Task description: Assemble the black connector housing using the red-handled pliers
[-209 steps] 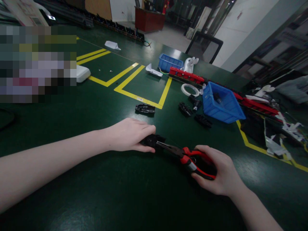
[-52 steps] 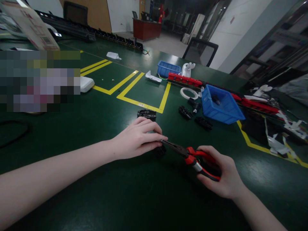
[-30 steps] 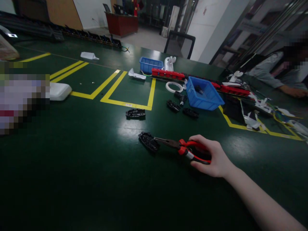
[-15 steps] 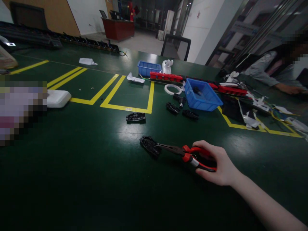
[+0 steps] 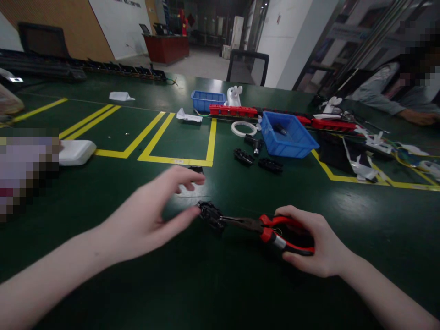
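My right hand (image 5: 311, 240) is wrapped round the red-and-black handles of a pair of long-nose pliers (image 5: 263, 225). The pliers' tips reach the right side of a black moulded plastic part (image 5: 211, 215) lying on the green table; whether they grip it I cannot tell. My left hand (image 5: 160, 208) is open at the part's left, thumb tip at its edge and fingers spread above. Behind those fingers a second black plastic part (image 5: 196, 169) is mostly hidden. Two more black parts, one on the left (image 5: 244, 156) and one on the right (image 5: 270, 165), lie farther back.
A blue bin (image 5: 287, 137) holds a dark item. Near it are a black T-shaped piece (image 5: 255, 143), a white ring (image 5: 244, 129) and red strips (image 5: 233, 111). A second blue bin (image 5: 208, 101) stands behind. A white box (image 5: 77, 152) lies left; another person's hand (image 5: 419, 117) rests far right.
My left hand has come in from the left and reached the black part, covering much of the one behind. The pliers stay at the part in my right hand.
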Demonstrator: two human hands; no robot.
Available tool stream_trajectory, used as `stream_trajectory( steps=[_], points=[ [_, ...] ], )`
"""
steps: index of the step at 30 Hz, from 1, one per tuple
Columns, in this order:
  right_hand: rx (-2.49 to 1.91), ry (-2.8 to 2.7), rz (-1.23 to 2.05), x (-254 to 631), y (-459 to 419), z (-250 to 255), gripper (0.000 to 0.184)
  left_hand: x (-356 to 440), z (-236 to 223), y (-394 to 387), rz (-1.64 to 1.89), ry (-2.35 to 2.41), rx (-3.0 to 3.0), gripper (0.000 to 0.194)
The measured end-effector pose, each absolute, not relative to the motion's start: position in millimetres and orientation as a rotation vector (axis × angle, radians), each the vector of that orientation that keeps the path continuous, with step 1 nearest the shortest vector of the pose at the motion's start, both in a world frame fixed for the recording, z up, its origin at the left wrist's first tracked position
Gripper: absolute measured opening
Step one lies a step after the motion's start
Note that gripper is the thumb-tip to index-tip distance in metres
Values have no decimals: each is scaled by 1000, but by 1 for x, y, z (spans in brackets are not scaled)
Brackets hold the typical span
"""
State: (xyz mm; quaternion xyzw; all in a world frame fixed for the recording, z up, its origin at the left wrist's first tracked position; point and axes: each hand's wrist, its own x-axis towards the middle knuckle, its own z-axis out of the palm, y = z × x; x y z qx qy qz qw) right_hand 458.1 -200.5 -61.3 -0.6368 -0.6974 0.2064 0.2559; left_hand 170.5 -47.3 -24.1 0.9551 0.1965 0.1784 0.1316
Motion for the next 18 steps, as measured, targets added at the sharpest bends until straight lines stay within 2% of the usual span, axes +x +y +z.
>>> stream_trajectory(
  steps=[5, 7, 12, 18],
  points=[
    [-1742, -1894, 544, 460, -202, -63, 50, 191, -51, -51, 237, 455, 2754, 61],
    [-1739, -1890, 543, 461, -202, -64, 51, 196, -58, -53, 251, 467, 2730, 57],
    [-1703, -1857, 599, 461, -202, -63, 51, 198, -57, -54, 231, 492, 2621, 30],
    [-1684, -1881, 565, 462, -203, -63, 54, 198, -52, -54, 174, 536, 2515, 30]
  ],
)
